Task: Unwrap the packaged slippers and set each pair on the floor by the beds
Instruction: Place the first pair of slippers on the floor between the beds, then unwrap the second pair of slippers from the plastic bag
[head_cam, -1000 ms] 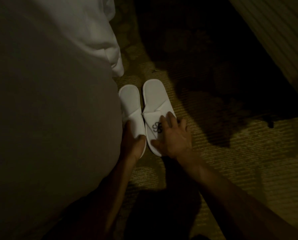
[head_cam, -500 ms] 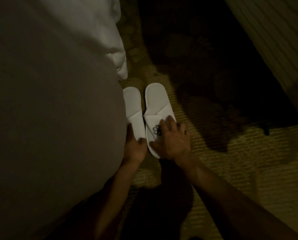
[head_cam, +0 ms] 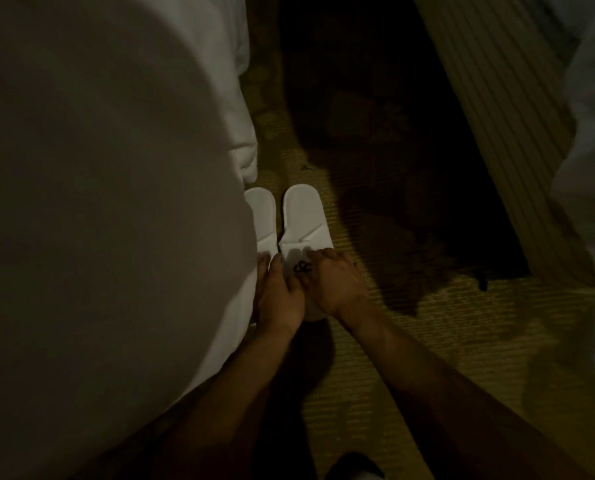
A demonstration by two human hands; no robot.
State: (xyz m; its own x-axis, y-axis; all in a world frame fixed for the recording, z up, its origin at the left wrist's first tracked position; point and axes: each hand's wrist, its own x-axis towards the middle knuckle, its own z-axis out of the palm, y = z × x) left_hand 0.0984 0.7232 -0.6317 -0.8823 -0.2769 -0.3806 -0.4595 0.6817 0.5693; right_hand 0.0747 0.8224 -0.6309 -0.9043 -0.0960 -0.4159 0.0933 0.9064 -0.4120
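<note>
Two white slippers lie side by side on the carpet, close against the bed's white cover. The left slipper (head_cam: 262, 216) is partly hidden by the bed cover and my left hand. The right slipper (head_cam: 302, 216) has a dark monogram on its strap. My left hand (head_cam: 279, 292) rests over the toe end between the two slippers, fingers curled onto the right slipper's strap. My right hand (head_cam: 337, 285) grips the same strap from the right side.
A bed with a white cover (head_cam: 109, 209) fills the left half. A second bed's ribbed skirt (head_cam: 497, 126) and white cover (head_cam: 587, 174) run along the right. Patterned carpet (head_cam: 445, 341), dim and shadowed, lies between them.
My left hand has shifted right from the left slipper onto the right slipper's strap. My right hand has closed on that strap. The view has tilted slightly.
</note>
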